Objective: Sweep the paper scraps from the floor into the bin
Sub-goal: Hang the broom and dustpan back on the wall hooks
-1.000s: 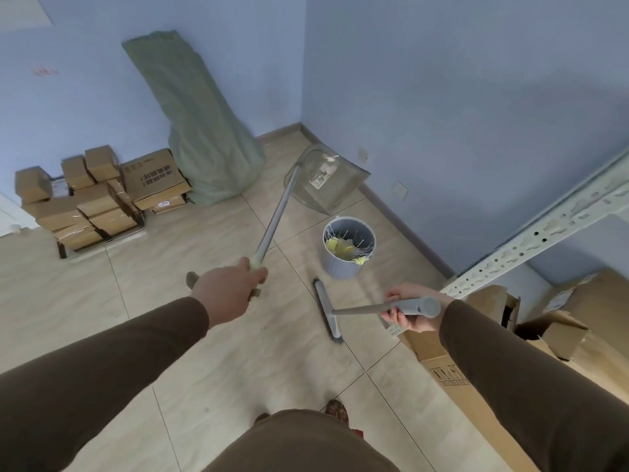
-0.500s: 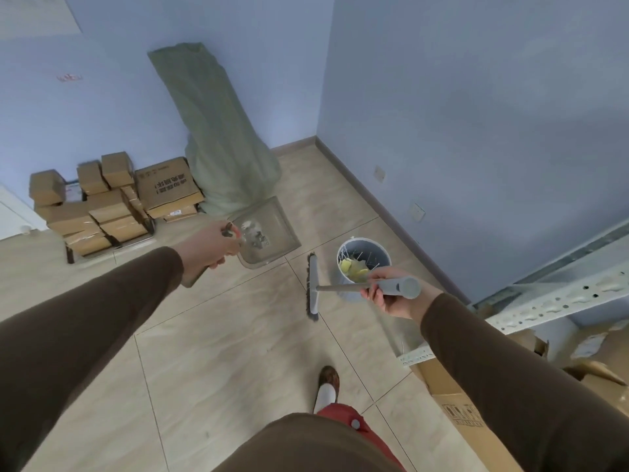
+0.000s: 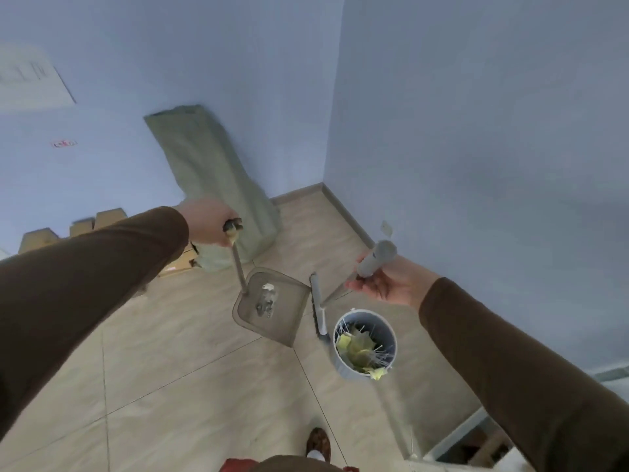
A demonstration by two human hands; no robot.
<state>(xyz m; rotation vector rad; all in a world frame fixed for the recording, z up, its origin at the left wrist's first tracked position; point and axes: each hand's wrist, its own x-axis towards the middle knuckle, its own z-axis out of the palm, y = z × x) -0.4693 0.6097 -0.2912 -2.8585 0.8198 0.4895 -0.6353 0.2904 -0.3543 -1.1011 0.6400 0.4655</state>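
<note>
Seen from the head camera, both arms reach forward in brown sleeves. The left hand (image 3: 207,221) is raised in front of the green sack (image 3: 218,192), its fingers curled tight around the top end of the dustpan handle (image 3: 238,264). That thin rod runs down and slightly right from the fist to the clear dustpan (image 3: 272,306), which sits low over the tiled floor (image 3: 163,362) with its open lip toward the lower right. A few small pale scraps (image 3: 267,299) lie inside the pan, blurred, so their number cannot be told.

The right hand (image 3: 388,284) is held palm up, fingers loosely curled under the thick grey grip of the broom (image 3: 376,258), thumb side toward the wall. The broom shaft slants down and left from that grip to the broom head (image 3: 318,308), which stands just beside the dustpan's right edge.

One round grey bin (image 3: 366,342) stands on the floor below the right hand, just right of the broom head. It holds several yellow paper scraps (image 3: 354,345) and thin white strips; one yellow piece hangs over its near rim.

There is one dustpan, one broom, one bin. Brown cardboard boxes (image 3: 81,226) are stacked behind the left sleeve. One shoe (image 3: 318,441) shows at the bottom edge.
</note>
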